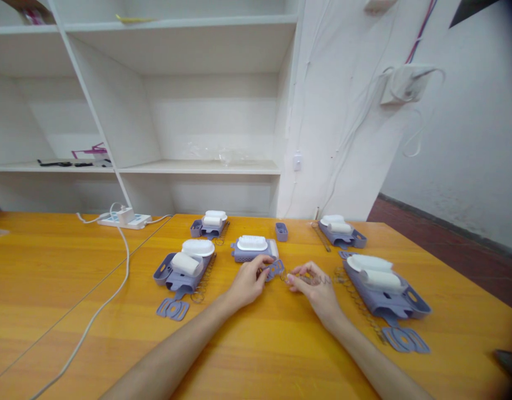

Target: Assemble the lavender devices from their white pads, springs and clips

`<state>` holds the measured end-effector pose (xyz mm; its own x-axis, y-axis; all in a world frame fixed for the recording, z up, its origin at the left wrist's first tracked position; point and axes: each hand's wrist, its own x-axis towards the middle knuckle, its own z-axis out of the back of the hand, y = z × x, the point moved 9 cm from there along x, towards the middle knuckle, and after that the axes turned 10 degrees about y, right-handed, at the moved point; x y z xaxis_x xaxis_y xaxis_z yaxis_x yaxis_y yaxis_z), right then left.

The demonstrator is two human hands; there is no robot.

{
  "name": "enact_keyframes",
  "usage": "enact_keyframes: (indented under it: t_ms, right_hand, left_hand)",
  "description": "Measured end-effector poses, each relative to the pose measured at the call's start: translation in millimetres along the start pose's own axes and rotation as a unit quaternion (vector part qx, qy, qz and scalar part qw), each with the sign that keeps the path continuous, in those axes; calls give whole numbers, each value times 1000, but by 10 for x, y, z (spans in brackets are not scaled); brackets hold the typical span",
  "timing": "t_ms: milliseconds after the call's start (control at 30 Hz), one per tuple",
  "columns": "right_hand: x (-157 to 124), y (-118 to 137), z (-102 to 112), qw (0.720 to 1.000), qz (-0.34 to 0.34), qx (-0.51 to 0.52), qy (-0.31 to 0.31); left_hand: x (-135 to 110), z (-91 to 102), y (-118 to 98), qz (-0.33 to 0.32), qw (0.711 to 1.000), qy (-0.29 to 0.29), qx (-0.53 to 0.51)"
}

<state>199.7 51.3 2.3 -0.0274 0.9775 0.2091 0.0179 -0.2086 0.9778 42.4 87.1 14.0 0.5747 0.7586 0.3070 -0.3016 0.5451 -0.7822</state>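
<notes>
My left hand (pixel 250 278) pinches a flat purple-grey plastic piece with cut-outs (pixel 276 269) just above the wooden table. Facing it, my right hand (pixel 314 288) is closed on a thin piece with wire rings, largely hidden by the fingers; a ring shows close to the plastic piece's right edge. Whether the two touch, I cannot tell. Just beyond my left hand lies a purple-grey holder (pixel 245 255) with a white bristled oval part (pixel 252 243) on top. Behind the hands stands a small purple-grey cup (pixel 281 231).
Similar purple-grey sets with white rolls lie at left (pixel 185 265), right (pixel 383 280) and along the back. Flat cut-out pieces (pixel 172 309) lie before the left set. Wire rings (pixel 358 300) lie beside the right set. A power strip (pixel 128 221) trails a white cable (pixel 126 266).
</notes>
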Motion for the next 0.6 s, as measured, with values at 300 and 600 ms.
enact_keyframes:
  t_ms: [300,600]
  right_hand:
    - [5,-55,-33,999,-31,-15,29]
    - [45,-68,-86,995,-3,-83,61]
  left_hand:
    - [11,-28,14,-2,1000,19,-6]
    - [7,-29,67,6,999,18,-45]
